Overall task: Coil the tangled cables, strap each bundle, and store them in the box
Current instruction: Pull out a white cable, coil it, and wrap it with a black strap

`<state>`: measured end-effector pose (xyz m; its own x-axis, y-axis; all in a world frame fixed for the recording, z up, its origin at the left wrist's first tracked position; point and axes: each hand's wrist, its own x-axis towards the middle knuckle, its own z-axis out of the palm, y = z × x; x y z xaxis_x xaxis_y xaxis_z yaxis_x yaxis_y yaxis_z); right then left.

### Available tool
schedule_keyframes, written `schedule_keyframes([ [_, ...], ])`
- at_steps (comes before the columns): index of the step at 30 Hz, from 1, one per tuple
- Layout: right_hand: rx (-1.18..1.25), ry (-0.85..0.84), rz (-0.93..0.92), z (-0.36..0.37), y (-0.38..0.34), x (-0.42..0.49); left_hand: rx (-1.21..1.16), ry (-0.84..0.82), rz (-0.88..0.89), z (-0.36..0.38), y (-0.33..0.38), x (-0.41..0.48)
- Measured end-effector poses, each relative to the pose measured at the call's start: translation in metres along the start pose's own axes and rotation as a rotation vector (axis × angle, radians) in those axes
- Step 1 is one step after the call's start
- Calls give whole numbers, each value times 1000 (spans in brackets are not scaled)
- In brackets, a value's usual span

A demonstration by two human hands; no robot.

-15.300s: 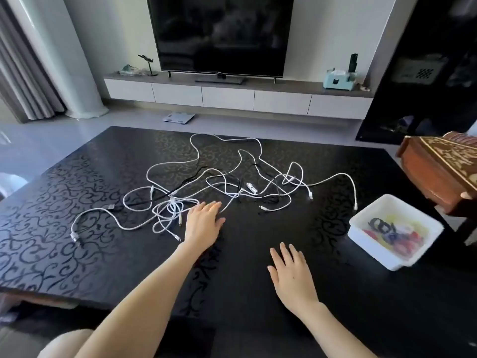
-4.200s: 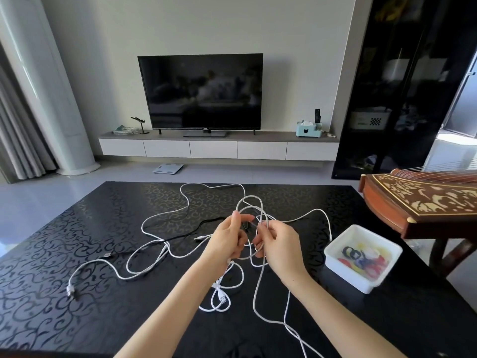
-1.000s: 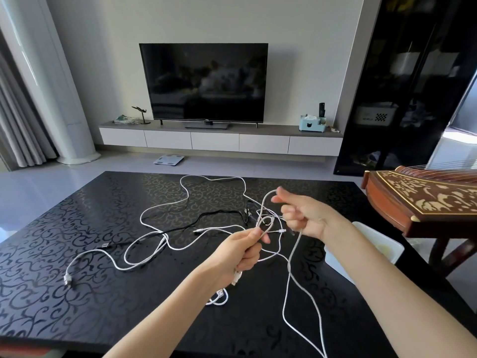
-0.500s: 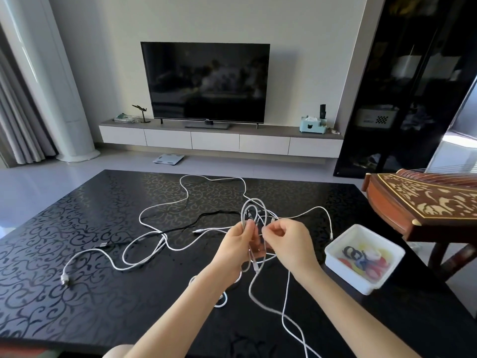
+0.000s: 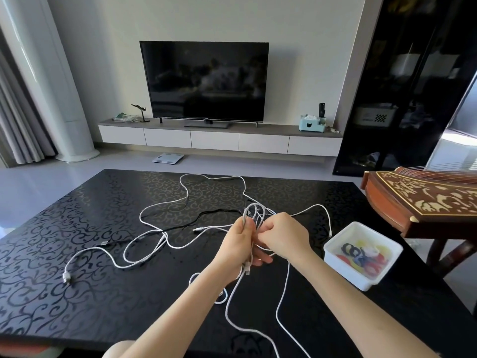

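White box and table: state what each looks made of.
White box: probably plastic, smooth and slightly glossy, with thin rounded walls. Table: black glossy top, reflecting light over a scroll pattern; lacquer or glass, cannot tell which.

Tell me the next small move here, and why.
Probably lay another loop into the left hand: it grips a few cable loops, the right hand pinches the strand beside them, and long slack runs toward the near edge of the table. Too early for a strap from the box.
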<state>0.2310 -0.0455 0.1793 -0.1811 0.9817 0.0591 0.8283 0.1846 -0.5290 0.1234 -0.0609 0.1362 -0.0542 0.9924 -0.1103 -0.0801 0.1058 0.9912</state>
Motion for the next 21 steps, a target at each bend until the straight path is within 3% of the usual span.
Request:
schedule_keyframes([
  [3,-17,170,-110,2,5,-4,-16,100,-10,-2,3,8],
  [5,183,295,-126,7,17,-8,-183,113,-30,-6,8,15],
  [6,324,259,-103,10,24,-10,-276,107,-32,-8,11,18],
  [10,811,-331,35,34,37,-29,-712,29,-83,-14,29,29],
  [13,781,-578,-51,56,34,-41,-935,-3,-81,-19,40,36],
  [15,763,-542,-97,66,30,-44,-995,13,-51,-24,47,39],
  [18,774,-325,-89,71,39,-39,-949,117,9,-42,58,44],
  [21,613,-144,-105,61,64,-33,-561,291,154,-68,68,45],
])
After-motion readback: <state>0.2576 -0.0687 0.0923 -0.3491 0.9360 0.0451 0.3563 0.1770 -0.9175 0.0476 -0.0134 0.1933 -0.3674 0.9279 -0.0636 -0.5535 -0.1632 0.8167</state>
